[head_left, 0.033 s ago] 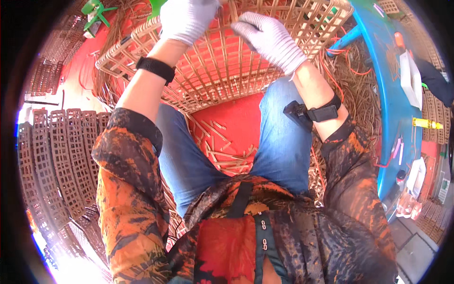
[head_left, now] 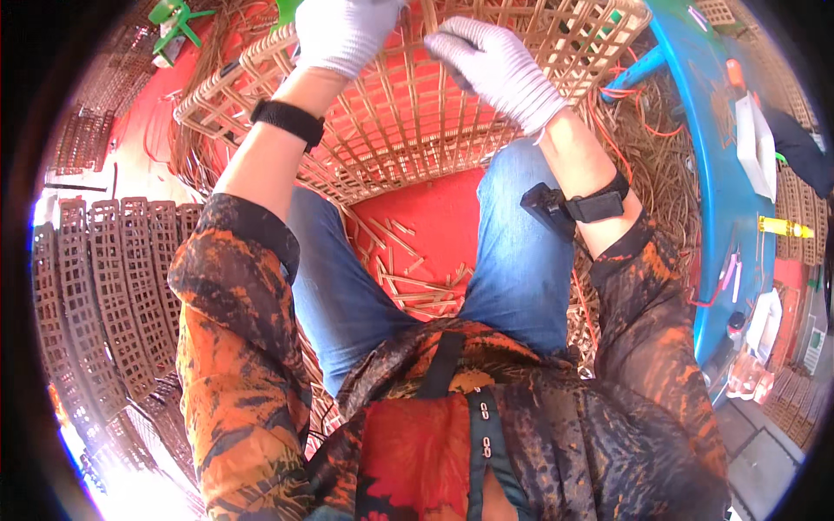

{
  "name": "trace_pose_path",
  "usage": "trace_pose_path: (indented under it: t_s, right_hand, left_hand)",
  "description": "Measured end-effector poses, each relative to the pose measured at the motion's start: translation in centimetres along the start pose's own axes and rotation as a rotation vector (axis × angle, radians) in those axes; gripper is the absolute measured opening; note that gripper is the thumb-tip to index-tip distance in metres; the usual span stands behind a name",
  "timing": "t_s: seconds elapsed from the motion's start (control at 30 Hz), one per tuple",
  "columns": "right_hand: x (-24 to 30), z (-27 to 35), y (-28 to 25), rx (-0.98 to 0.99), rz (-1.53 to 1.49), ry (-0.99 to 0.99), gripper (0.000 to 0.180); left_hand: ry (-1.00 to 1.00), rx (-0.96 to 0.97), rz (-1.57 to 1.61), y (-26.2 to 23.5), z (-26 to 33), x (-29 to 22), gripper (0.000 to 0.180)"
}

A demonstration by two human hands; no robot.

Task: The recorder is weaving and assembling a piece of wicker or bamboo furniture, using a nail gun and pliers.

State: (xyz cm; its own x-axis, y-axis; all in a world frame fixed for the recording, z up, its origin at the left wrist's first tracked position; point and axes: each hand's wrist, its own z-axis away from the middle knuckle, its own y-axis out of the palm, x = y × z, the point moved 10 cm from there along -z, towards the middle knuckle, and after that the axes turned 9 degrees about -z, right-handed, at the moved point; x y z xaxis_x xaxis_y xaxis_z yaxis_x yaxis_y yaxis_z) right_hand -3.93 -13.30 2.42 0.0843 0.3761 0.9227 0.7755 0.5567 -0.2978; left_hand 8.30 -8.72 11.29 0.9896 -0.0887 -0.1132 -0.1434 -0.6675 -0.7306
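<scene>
Pale tan lattice-woven cane basket (head_left: 408,113), open square grid. Both hands in light grey knit gloves: left hand (head_left: 343,35), right hand (head_left: 495,65). Black wristbands (head_left: 287,122). Orange-and-black mottled jacket sleeves (head_left: 234,347), blue denim jeans (head_left: 521,252), red floor mat (head_left: 426,217), blue table (head_left: 721,200).

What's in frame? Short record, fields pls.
left hand: white knit glove, gripping the woven lattice panel near its top edge
right hand: white knit glove, fingers on the panel's slats
panel: light cane grid, resting across the knees
wrists: black bands on both
below: cut cane pieces on red surface
left side: stacked lattice panels
right side: blue table
</scene>
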Motion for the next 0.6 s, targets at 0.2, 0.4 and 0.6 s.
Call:
trace_pose_path:
  t_s: [0.2, 0.4, 0.6]
  right_hand:
    - [-0.2, 0.0, 1.4, 0.095, -0.663, 0.285, 0.022]
    - [1.3, 0.2, 2.8, 0.11, -0.876, 0.273, 0.022]
    - [2.4, 7.0, -5.5, -0.048, -0.002, -0.06, 0.019]
  left_hand:
    - [0.242, -0.165, 0.086, -0.8, -0.3, -1.9, 0.014]
    - [-0.067, -0.012, 0.411, 1.0, -0.7, 0.4, 0.007]
    - [0.21, -0.124, 0.048, 0.6, -0.8, -2.7, 0.009]
